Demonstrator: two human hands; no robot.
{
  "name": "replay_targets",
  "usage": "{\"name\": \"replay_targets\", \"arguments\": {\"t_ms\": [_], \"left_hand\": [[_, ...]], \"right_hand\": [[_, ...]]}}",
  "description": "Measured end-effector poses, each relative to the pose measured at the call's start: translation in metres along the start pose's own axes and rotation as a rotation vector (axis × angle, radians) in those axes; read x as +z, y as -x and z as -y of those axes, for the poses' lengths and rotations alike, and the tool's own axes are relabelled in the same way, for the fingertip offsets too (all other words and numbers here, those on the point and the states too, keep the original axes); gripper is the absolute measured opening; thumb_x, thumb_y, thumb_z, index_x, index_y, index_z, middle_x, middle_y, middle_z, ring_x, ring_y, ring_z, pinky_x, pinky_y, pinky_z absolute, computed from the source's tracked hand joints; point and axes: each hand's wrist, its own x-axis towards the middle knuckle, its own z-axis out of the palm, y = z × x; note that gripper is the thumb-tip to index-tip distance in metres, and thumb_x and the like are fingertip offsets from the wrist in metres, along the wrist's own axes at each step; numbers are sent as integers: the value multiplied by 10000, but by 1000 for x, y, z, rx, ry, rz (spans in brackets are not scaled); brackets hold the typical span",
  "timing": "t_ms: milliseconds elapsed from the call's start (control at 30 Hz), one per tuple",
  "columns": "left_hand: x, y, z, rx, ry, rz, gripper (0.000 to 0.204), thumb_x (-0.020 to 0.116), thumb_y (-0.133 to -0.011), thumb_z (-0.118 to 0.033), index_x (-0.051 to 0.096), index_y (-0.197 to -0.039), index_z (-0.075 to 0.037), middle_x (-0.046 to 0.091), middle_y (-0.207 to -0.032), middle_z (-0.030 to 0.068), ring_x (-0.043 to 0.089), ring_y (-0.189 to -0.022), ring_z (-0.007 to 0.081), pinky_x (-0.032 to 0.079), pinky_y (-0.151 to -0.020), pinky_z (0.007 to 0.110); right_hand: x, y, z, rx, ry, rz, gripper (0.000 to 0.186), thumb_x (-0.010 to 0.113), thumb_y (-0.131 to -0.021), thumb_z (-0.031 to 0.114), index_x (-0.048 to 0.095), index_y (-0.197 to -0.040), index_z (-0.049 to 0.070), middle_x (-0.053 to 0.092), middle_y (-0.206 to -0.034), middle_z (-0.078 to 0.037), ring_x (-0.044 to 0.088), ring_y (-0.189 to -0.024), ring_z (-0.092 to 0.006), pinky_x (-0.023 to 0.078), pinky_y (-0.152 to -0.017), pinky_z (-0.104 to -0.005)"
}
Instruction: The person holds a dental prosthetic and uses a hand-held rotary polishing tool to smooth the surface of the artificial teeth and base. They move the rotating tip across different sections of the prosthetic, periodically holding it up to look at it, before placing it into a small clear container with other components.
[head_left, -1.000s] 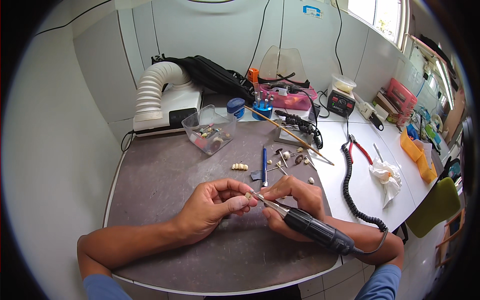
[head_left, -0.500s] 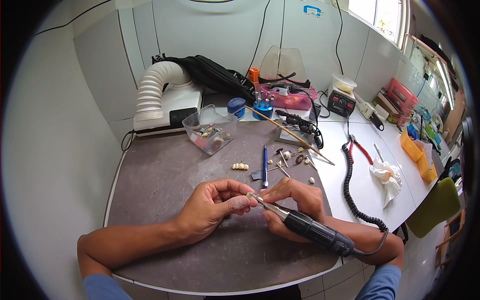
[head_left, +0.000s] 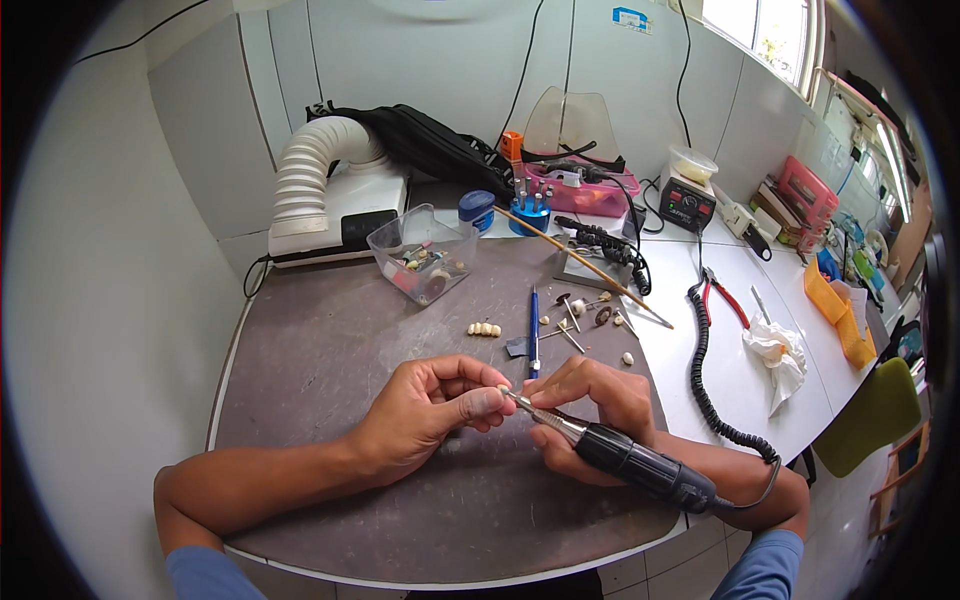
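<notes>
My left hand (head_left: 445,405) pinches a small pale piece (head_left: 501,390) between thumb and fingertips over the dark grey mat (head_left: 290,380). My right hand (head_left: 590,410) grips a black-and-silver rotary handpiece (head_left: 630,459) with a coiled cord; its thin tip meets the piece at my left fingertips. Whether they touch is too small to tell. Just beyond my hands lie a joined row of cream tooth-shaped pieces (head_left: 483,329), a blue pen-like tool (head_left: 534,319), several small mounted discs and bits (head_left: 603,316), and a loose cream piece (head_left: 628,358).
Behind stand a clear bin of bits (head_left: 420,260), white extractor hose (head_left: 320,155), black bag (head_left: 430,145), blue bur stand (head_left: 530,220) and control box (head_left: 684,200). Rightward lie red pliers (head_left: 730,302), crumpled tissue (head_left: 775,355), orange tray (head_left: 840,320) and green chair (head_left: 866,410). A wooden stick (head_left: 585,265) crosses the desk.
Both hands keep nearly the same pose, with a very slight shift of the handpiece at the piece. The view of the desk has shifted slightly.
</notes>
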Motion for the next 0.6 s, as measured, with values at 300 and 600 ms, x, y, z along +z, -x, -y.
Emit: {"name": "replay_targets", "arguments": {"t_ms": [300, 600], "left_hand": [[0, 1, 0, 31, -31, 17, 172, 680, -921, -75, 633, -1071, -7, 709, -956, 85, 673, -879, 122, 532, -781, 246], [0, 0, 0, 13, -18, 22, 172, 676, -925, -77, 634, -1075, -5, 704, -954, 83, 671, -880, 120, 526, -779, 244]], "right_hand": [[0, -1, 0, 25, 8, -20, 281, 776, -717, 52, 635, -951, -15, 685, -878, -152, 722, -819, -276, 575, -729, -330], [-1, -2, 1, 10, -4, 18, 271, 757, -725, 40, 623, -951, -28, 686, -864, -164, 723, -820, -276, 589, -779, -364]]}}
